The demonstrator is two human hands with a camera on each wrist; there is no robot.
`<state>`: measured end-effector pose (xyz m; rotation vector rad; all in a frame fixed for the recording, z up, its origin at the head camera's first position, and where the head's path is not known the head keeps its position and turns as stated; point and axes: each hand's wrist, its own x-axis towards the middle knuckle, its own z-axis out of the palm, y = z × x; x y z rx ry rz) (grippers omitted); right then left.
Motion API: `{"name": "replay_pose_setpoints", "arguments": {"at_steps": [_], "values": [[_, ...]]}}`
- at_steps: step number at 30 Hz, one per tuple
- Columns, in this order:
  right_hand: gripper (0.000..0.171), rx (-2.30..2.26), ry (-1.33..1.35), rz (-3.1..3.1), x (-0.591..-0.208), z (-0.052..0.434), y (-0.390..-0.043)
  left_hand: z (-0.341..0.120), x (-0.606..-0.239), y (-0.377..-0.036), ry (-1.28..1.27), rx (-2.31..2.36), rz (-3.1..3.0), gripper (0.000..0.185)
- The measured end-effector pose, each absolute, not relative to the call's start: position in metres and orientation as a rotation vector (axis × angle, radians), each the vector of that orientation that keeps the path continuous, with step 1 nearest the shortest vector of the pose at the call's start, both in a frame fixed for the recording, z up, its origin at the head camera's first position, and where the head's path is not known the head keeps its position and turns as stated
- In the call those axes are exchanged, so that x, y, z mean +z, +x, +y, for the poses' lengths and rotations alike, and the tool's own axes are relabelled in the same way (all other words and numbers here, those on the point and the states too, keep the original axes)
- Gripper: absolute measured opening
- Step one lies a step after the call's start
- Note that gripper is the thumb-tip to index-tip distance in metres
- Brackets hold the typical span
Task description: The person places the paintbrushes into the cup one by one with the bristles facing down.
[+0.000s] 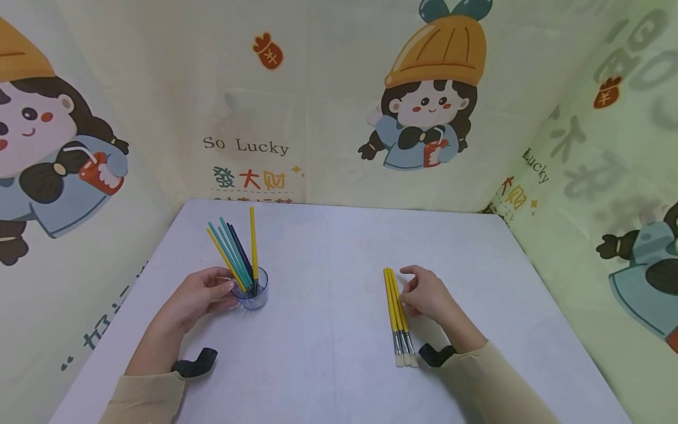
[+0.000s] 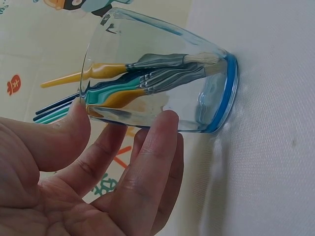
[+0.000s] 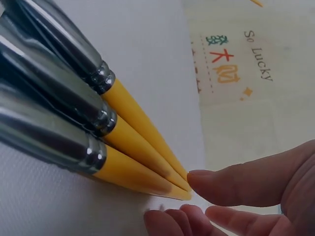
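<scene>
Right hand, fingers relaxed, touches three yellow paintbrushes lying lengthwise toward the person, just to its left; left hand holds the glass cup.

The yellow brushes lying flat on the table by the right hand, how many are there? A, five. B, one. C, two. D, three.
D: the yellow brushes lie side by side with three separate bristle tips showing in the head view, and the right wrist view shows three metal ferrules, next to the right hand.
</scene>
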<state>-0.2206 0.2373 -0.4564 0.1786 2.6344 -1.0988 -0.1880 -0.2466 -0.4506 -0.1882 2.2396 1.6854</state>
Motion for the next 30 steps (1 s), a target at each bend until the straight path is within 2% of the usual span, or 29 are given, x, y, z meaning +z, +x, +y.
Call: {"name": "replay_pose_setpoints", "arguments": {"at_steps": [22, 30], "values": [[0.067, -0.840, 0.084, 2.697, -0.460, 0.228, -0.225, -0.248, -0.454, -0.189, -0.199, 1.672, 2.252, 0.045], [0.069, -0.879, 0.098, 2.648, -0.461, 0.229, -0.228, -0.248, -0.453, -0.189, -0.215, 1.667, 2.251, 0.045]]}}
